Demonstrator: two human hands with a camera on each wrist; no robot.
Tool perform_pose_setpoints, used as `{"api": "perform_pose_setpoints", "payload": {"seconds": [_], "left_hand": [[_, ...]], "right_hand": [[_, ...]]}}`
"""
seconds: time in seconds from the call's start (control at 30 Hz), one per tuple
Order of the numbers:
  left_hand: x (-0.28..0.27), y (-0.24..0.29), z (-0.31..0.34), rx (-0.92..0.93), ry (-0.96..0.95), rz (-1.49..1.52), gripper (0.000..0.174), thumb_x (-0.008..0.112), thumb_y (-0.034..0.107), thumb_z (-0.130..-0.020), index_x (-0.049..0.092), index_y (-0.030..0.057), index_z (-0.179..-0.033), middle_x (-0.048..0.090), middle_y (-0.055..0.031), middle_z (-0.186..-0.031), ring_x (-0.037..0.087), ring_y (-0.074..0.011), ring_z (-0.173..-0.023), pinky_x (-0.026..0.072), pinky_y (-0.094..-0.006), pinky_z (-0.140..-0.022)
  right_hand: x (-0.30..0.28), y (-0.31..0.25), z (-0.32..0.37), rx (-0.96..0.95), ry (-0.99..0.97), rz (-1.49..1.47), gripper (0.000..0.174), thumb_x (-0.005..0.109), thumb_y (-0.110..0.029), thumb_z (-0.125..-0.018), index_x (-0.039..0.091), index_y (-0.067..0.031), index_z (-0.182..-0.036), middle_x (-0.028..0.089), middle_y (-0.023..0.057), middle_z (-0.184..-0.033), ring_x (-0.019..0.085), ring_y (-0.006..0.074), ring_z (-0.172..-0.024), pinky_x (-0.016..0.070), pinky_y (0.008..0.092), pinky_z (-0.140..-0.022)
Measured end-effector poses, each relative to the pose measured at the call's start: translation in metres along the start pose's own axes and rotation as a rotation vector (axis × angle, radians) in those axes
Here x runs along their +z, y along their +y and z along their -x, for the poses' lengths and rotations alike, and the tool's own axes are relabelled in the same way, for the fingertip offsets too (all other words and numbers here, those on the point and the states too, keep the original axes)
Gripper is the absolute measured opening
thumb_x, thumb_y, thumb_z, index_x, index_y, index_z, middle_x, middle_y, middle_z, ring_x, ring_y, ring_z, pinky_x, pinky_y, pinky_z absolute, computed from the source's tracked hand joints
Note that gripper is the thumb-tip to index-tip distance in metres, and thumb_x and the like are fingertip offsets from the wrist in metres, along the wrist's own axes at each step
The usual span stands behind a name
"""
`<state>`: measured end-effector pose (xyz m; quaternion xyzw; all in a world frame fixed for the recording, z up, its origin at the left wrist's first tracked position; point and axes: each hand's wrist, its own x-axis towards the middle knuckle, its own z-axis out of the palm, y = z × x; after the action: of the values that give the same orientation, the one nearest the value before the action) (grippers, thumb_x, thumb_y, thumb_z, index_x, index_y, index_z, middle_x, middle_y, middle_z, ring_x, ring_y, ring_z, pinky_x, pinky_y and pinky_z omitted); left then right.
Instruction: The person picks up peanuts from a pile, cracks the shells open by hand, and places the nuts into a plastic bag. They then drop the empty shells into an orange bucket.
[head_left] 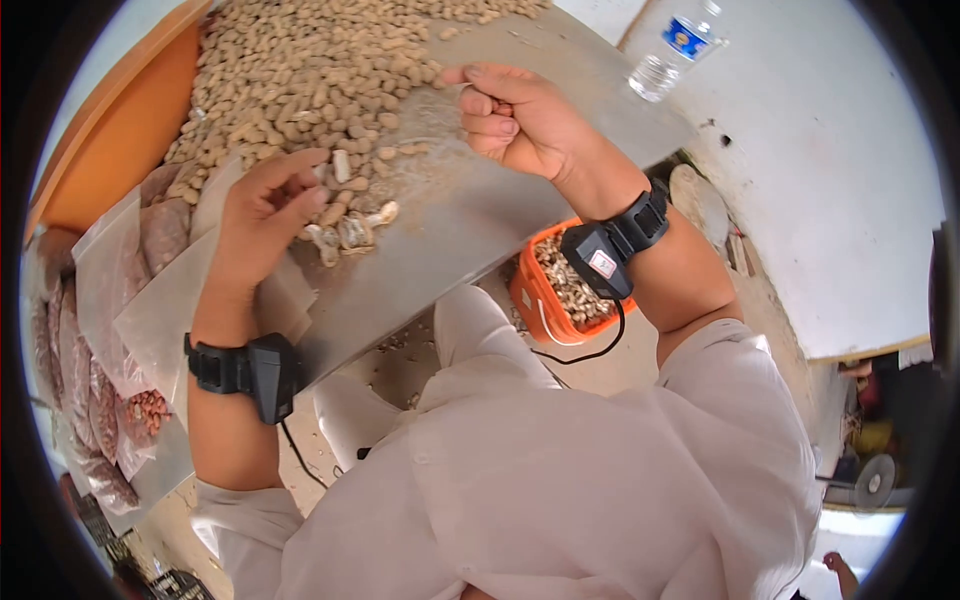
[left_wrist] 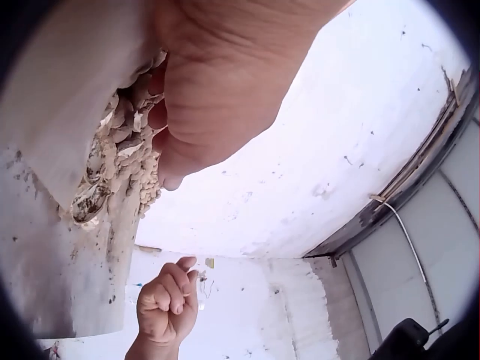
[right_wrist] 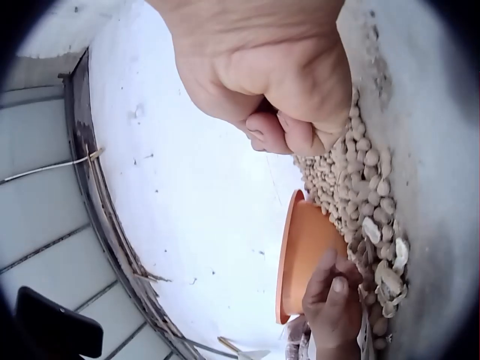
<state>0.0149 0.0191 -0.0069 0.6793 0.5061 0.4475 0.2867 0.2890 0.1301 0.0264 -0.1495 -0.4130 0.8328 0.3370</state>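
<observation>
Bent fingers on the left hand (head_left: 258, 218) are at the edge of the big heap of tan, bumpy peanuts (head_left: 310, 80); I cannot tell if that grip holds one. Pale, broken shells (head_left: 355, 232) lie just beside it on the flat grey desk (head_left: 430, 225), so a careless swipe could mix them with whole peanuts. The right hand (head_left: 525, 122) curls; I cannot tell what it holds, but a loose grip could drop bits. A knee bump could tip the orange plastic bucket (head_left: 533, 303).
</observation>
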Motion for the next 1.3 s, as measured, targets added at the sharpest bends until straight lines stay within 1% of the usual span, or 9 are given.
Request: {"api": "perform_pose_setpoints", "payload": {"seconds": [0.27, 0.47, 0.53, 0.63, 0.7, 0.9, 1.0, 1.17, 1.3], "left_hand": [[0.005, 0.001, -0.003, 0.105, 0.024, -0.006, 0.027, 0.061, 0.005, -0.082, 0.061, 0.0036, -0.109, 0.05, 0.003, -0.08, 0.044, -0.0053, -0.068, 0.0374, -0.0176, -0.06], [0.002, -0.001, -0.003, 0.068, 0.092, -0.012, 0.026, 0.06, 0.005, -0.083, 0.06, 0.0024, -0.109, 0.051, 0.0031, -0.081, 0.043, -0.0049, -0.066, 0.036, -0.0172, -0.06], [0.002, -0.004, -0.003, 0.065, 0.106, -0.018, 0.026, 0.06, 0.005, -0.083, 0.06, 0.0022, -0.11, 0.052, 0.0032, -0.082, 0.043, -0.0048, -0.066, 0.0359, -0.0173, -0.06], [-0.003, -0.007, -0.002, -0.002, 0.078, -0.045, 0.029, 0.06, 0.012, -0.085, 0.059, 0.0027, -0.113, 0.056, 0.0033, -0.091, 0.047, -0.0057, -0.083, 0.0365, -0.0189, -0.076], [-0.001, -0.006, -0.003, 0.035, 0.094, -0.056, 0.027, 0.059, 0.009, -0.085, 0.059, 0.0014, -0.111, 0.053, 0.0033, -0.084, 0.044, -0.0049, -0.072, 0.0354, -0.0176, -0.065], [0.002, -0.007, -0.004, 0.05, 0.099, -0.068, 0.027, 0.059, 0.009, -0.085, 0.06, 0.0008, -0.11, 0.052, 0.0037, -0.082, 0.042, -0.0045, -0.067, 0.035, -0.0171, -0.061], [0.001, -0.007, -0.004, 0.04, 0.12, -0.046, 0.026, 0.06, 0.009, -0.085, 0.06, 0.0012, -0.11, 0.053, 0.0039, -0.083, 0.043, -0.0044, -0.069, 0.0359, -0.0173, -0.063], [0.004, -0.007, -0.005, 0.02, 0.168, -0.051, 0.024, 0.061, 0.009, -0.084, 0.062, 0.0018, -0.108, 0.055, 0.0042, -0.083, 0.045, -0.0039, -0.072, 0.0374, -0.0173, -0.065], [0.005, -0.005, -0.006, 0.053, 0.188, -0.058, 0.022, 0.061, 0.008, -0.084, 0.062, 0.0016, -0.105, 0.056, 0.0035, -0.083, 0.046, -0.0039, -0.072, 0.038, -0.0175, -0.064]], "right_hand": [[-0.072, -0.023, 0.07, -0.35, 0.274, -0.407, 0.014, 0.042, -0.011, -0.092, 0.044, -0.0003, -0.102, 0.043, 0.0035, -0.065, 0.032, 0.0083, -0.047, 0.0267, 0.0217, -0.043], [-0.087, -0.017, 0.099, -0.486, 0.404, -0.454, 0.015, 0.039, -0.012, -0.095, 0.046, 0.0009, -0.099, 0.039, 0.0004, -0.065, 0.03, 0.007, -0.046, 0.0256, 0.0205, -0.044], [-0.092, -0.014, 0.111, -0.518, 0.404, -0.462, 0.015, 0.04, -0.012, -0.095, 0.047, 0.0006, -0.097, 0.039, -0.0002, -0.064, 0.029, 0.0069, -0.045, 0.0252, 0.0204, -0.044], [-0.108, -0.009, 0.139, -0.517, 0.309, -0.361, 0.015, 0.042, -0.013, -0.095, 0.049, -0.0001, -0.095, 0.038, -0.0011, -0.064, 0.029, 0.0068, -0.045, 0.025, 0.0205, -0.044], [-0.131, -0.003, 0.164, -0.48, 0.29, -0.262, 0.012, 0.047, -0.013, -0.092, 0.051, -0.0017, -0.094, 0.04, -0.0011, -0.061, 0.031, 0.0083, -0.045, 0.0263, 0.0217, -0.043], [-0.248, 0.045, 0.218, -0.198, 1.122, -0.004, 0.01, 0.049, -0.012, -0.09, 0.052, -0.003, -0.093, 0.04, -0.0005, -0.059, 0.031, 0.0087, -0.045, 0.0263, 0.0222, -0.041], [-0.287, 0.072, 0.232, -0.151, 1.434, -0.109, 0.007, 0.048, -0.011, -0.09, 0.051, -0.0038, -0.091, 0.039, -0.0002, -0.058, 0.03, 0.0086, -0.044, 0.0261, 0.0229, -0.04], [-0.298, 0.084, 0.233, -0.201, 1.17, -0.277, 0.006, 0.049, -0.011, -0.09, 0.05, -0.0051, -0.089, 0.041, 0.0, -0.059, 0.029, 0.0084, -0.042, 0.0233, 0.0217, -0.039], [-0.185, 0.016, 0.181, -0.396, 0.689, -0.116, 0.009, 0.05, -0.013, -0.09, 0.054, -0.0046, -0.092, 0.043, -0.0008, -0.058, 0.029, 0.0071, -0.042, 0.0219, 0.021, -0.039]]}}
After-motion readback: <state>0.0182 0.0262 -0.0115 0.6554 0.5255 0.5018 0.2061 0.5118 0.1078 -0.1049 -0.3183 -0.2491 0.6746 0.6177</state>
